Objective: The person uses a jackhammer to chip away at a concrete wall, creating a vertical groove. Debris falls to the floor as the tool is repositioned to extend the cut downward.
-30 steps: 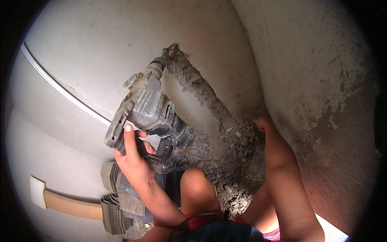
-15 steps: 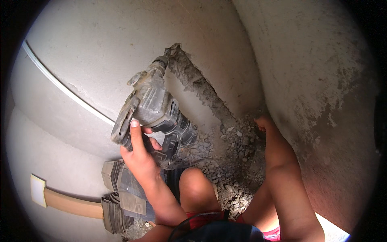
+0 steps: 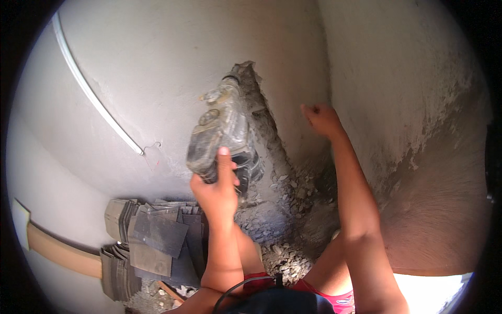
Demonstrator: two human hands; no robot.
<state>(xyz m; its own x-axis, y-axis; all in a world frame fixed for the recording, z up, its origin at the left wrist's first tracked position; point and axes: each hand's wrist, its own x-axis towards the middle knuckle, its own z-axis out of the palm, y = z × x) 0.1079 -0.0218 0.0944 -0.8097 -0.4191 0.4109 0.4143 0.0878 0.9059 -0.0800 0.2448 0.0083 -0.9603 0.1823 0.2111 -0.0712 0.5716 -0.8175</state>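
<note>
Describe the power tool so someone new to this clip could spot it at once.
Find the wall corner, where a rough chiselled channel runs up the plaster. The dusty grey demolition hammer points up into it, gripped from below by the left hand. Nothing else nearby is a machine: only rubble and stacked tiles.

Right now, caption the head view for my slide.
Left hand grips a dusty hammer drill in a wall groove; right hand rests on the wall, rubble below.

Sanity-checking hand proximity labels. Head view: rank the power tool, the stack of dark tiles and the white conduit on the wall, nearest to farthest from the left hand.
1. Power tool: gripped by the left hand, against the wall channel.
2. Stack of dark tiles: on the floor, lower left of the hand.
3. White conduit: on the wall, upper left.
</note>
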